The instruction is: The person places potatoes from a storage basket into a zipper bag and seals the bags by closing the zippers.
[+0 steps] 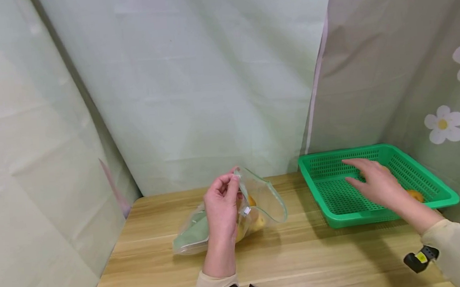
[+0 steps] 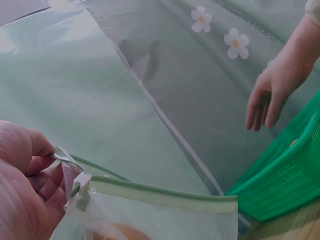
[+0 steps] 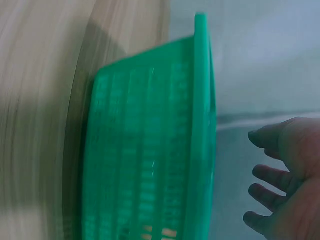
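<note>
My left hand (image 1: 222, 201) pinches the rim of a clear zip bag (image 1: 271, 199) by its mouth corner. The mouth gapes toward the right, edged with a green zip strip (image 2: 165, 189); a small white slider (image 1: 247, 211) sits on it. Inside the bag lie yellow and orange rounded things (image 1: 257, 223), their kind unclear through the plastic. Over the green plastic basket (image 1: 335, 220) hovers my right hand (image 1: 374, 181), its fingers spread and nothing between them. Part of an orange rounded thing (image 1: 415, 195) shows in the basket, partly behind the right forearm.
Both things rest on a wood-grain table (image 1: 150, 269). Pale green curtains (image 1: 208, 86) rise behind and at the left; a curtain with white flowers (image 1: 445, 124) stands close to the basket's right side.
</note>
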The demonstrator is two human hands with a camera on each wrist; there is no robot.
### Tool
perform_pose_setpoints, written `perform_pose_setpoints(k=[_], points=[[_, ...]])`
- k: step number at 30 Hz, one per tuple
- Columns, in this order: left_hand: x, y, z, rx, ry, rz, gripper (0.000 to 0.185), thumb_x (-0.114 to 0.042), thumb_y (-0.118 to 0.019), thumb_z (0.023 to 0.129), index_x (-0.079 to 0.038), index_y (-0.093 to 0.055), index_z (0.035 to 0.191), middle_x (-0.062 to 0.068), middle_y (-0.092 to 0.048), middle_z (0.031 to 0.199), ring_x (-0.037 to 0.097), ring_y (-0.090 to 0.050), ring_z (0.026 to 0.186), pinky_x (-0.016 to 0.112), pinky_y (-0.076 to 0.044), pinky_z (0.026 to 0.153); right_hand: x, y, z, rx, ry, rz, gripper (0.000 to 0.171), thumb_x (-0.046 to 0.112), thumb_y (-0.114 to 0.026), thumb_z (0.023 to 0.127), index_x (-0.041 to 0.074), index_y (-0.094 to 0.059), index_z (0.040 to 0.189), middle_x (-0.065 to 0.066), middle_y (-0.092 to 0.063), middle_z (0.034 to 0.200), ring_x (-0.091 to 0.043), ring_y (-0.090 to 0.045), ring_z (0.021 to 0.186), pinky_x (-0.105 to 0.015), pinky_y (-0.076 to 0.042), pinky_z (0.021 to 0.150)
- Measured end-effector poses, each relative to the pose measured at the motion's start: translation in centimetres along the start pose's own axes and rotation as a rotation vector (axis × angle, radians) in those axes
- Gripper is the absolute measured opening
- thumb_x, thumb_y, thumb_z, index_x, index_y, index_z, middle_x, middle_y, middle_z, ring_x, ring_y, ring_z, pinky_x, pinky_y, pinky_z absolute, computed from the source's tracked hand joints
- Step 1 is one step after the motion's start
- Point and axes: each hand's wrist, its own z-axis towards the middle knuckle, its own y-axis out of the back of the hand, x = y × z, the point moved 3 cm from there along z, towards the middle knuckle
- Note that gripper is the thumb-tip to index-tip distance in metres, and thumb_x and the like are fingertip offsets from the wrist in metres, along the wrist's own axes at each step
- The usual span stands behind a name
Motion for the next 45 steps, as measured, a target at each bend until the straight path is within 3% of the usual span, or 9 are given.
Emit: perform_pose_setpoints(k=[12,18,28,33,45], points=[[0.0,-0.1,0.0,-0.007,-0.011,0.003,0.015,-0.007,-0.074,0.106,0.008,-0.074,0.107,0.014,-0.077,0.132,0.012,-0.061,0.074,0.02,-0.055,0.065,-5.6,1.0,-0.6,0.022,-0.084,-0.052,0.071,0.025,-0.075,0.108,-0.009,-0.042,0.161,-0.045,-0.036,0.16,-0.073,-0.031,0.14,-0.088,-0.032,0.106],[0.0,-0.1,0.1,-0.013,-0.009,0.002,0.013,-0.006,-0.074,0.106,0.006,-0.075,0.106,0.013,-0.077,0.132,0.012,-0.062,0.075,0.02,-0.056,0.065,-7.7,1.0,-1.2,0.041,-0.112,-0.061,0.087,0.039,-0.073,0.109,-0.011,-0.03,0.166,-0.048,-0.028,0.162,-0.076,-0.027,0.141,-0.09,-0.029,0.106],[0.0,0.2,0.0,-0.013,0.005,0.008,0.019,-0.008,-0.075,0.106,0.011,-0.073,0.11,0.012,-0.076,0.135,0.012,-0.062,0.078,0.02,-0.056,0.066,-9.5,1.1,-2.0,0.135,-0.179,-0.066,0.102,0.046,-0.073,0.108,-0.02,-0.02,0.163,-0.056,-0.02,0.158,-0.079,-0.023,0.139,-0.092,-0.027,0.106],[-0.1,0.0,0.0,-0.009,-0.001,0.011,0.015,-0.008,-0.075,0.106,0.007,-0.075,0.109,0.011,-0.076,0.134,0.012,-0.062,0.076,0.021,-0.056,0.066,-10.4,1.2,-2.4,0.157,-0.199,-0.077,0.104,0.046,-0.074,0.107,-0.026,-0.02,0.159,-0.058,-0.022,0.154,-0.08,-0.024,0.137,-0.091,-0.028,0.106],[-0.2,0.1,0.0,-0.012,-0.004,0.0,0.018,-0.007,-0.074,0.107,0.01,-0.073,0.11,0.011,-0.076,0.135,0.011,-0.061,0.076,0.02,-0.055,0.066,-11.7,1.4,-2.6,0.23,-0.224,-0.054,0.115,0.053,-0.074,0.105,-0.027,-0.013,0.159,-0.061,-0.017,0.153,-0.081,-0.021,0.136,-0.09,-0.029,0.105]])
